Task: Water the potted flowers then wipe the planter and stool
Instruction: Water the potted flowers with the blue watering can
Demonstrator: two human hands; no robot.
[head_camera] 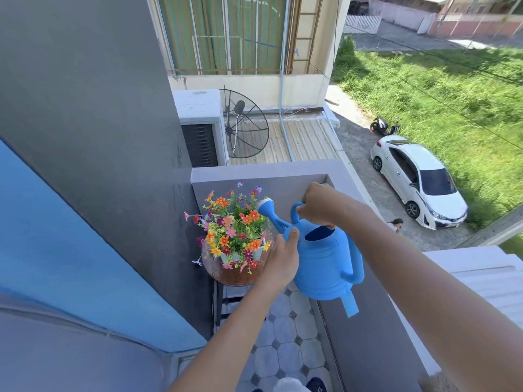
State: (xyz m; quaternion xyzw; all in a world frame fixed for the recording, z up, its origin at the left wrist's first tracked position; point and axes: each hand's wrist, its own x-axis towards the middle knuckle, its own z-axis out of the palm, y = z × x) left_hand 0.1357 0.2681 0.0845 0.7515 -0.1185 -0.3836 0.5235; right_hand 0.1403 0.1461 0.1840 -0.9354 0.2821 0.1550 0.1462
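A blue watering can is tilted to the left, its white-tipped spout head over the colourful potted flowers. My right hand grips the can's top handle. My left hand presses against the can's left side at the base of the spout. The flowers stand in a pale planter on a round brown stool in the balcony corner. The planter is mostly hidden by blooms.
A grey parapet wall runs along the right of the narrow tiled balcony floor. A grey wall and blue panel close the left side. Below lie a white car, a scooter and grass. Something white and fluffy shows at the bottom edge.
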